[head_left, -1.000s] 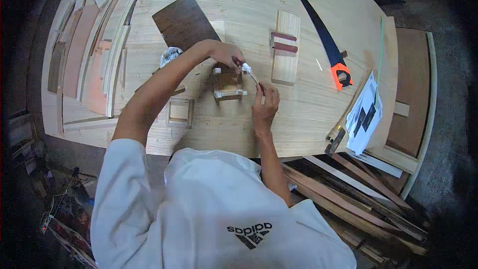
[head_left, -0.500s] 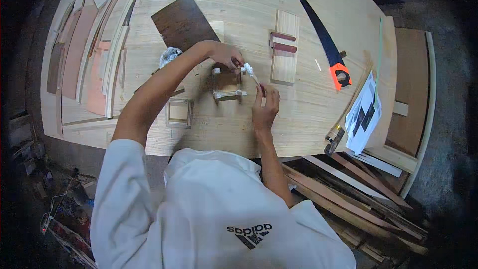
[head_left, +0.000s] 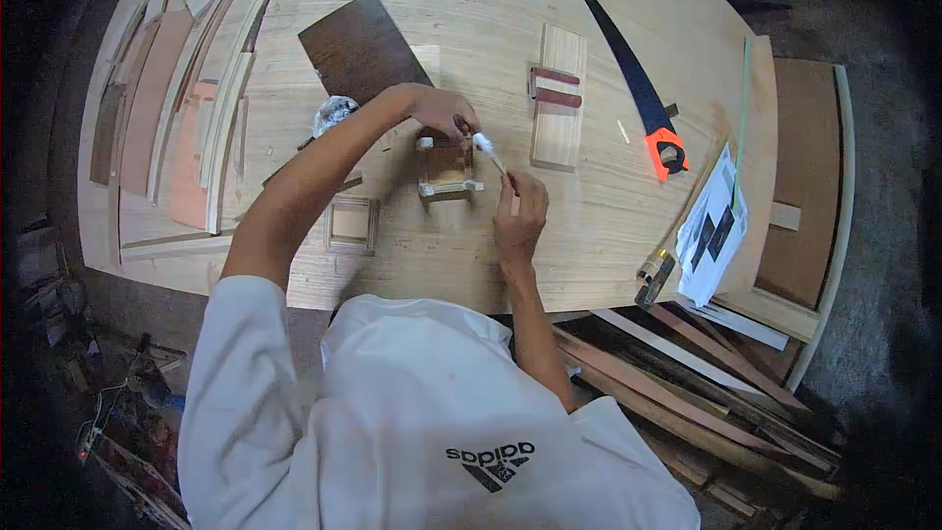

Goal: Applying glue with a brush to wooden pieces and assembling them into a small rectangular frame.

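Observation:
A small wooden box-like frame [head_left: 449,186], with white material on its corners, stands on the worktable. My left hand [head_left: 444,110] reaches over from the left, its fingers curled closed on the frame's far side. Between the fingertips of my right hand [head_left: 520,214] is pinched a thin stick [head_left: 498,163] with a white, glue-like blob at its end. That blob is beside the frame's far right corner, close to my left fingertips; whether it touches the corner I cannot tell. A second, flat square wooden frame [head_left: 372,226] lies to the near left.
On the worktable [head_left: 422,270] are a dark brown board [head_left: 363,47], a crumpled whitish wad [head_left: 335,114], a light board [head_left: 557,142] with dark red strips, and a handsaw [head_left: 643,88]. Wood strips [head_left: 228,128] line the left; printed paper [head_left: 713,231] is at right.
My right hand has shifted slightly left, bringing the stick's white tip nearer the frame's far right corner. My left hand stays in place.

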### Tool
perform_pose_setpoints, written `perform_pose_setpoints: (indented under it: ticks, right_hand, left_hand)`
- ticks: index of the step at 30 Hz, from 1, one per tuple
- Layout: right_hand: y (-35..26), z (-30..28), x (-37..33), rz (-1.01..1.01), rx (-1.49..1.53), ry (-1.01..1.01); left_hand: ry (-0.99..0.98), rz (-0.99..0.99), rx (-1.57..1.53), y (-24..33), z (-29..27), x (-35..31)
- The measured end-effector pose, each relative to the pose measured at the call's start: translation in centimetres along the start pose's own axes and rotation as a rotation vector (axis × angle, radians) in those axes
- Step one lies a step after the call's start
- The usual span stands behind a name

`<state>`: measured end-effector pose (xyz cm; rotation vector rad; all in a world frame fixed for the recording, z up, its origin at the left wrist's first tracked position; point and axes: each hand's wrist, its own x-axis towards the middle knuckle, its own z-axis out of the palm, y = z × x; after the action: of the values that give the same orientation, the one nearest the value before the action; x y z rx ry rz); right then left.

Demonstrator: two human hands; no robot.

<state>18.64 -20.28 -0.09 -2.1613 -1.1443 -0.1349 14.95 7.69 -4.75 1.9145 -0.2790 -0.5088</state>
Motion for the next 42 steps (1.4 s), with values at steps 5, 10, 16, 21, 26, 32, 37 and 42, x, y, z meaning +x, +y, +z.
perform_pose_setpoints:
  ticks: [5, 10, 16, 21, 26, 32, 37, 42]
  right_hand:
    - [-1.4, -0.8, 0.5, 0.145, 0.161, 0.05]
    - [-4.1, -2.6, 1.7, 0.246, 0.242, 0.024]
    - [-4.2, -1.3, 1.0, 0.122, 0.172, -0.169]
    - [-5.2, -0.7, 1.4, -0.069, 0.07, -0.224]
    - [-5.2, -0.1, 1.5, -0.101, 0.001, -0.219]
    - [-4.7, -0.4, 1.7, -0.158, -0.014, -0.202]
    - [-4.3, -0.6, 1.5, -0.174, -0.078, -0.154]
    - [-4.1, -0.2, 1.5, -0.165, -0.094, -0.198]
  left_hand:
    - [0.001, -0.037, -0.063, 0.8, -0.1, -0.9]
    - [0.155, -0.16, -0.172, 2.3, -1.1, -4.0]
    - [1.157, -0.01, -0.291, 4.4, 3.9, -8.3]
    - [1.332, -0.107, -0.185, 3.7, 11.7, -9.8]
    - [1.246, -0.151, -0.166, 4.0, 14.6, -8.7]
    - [1.204, -0.154, -0.011, 2.2, 14.5, -7.2]
    - [1.179, -0.148, -0.006, 1.1, 14.0, -7.4]
    - [1.227, -0.13, -0.014, 1.9, 13.8, -7.4]
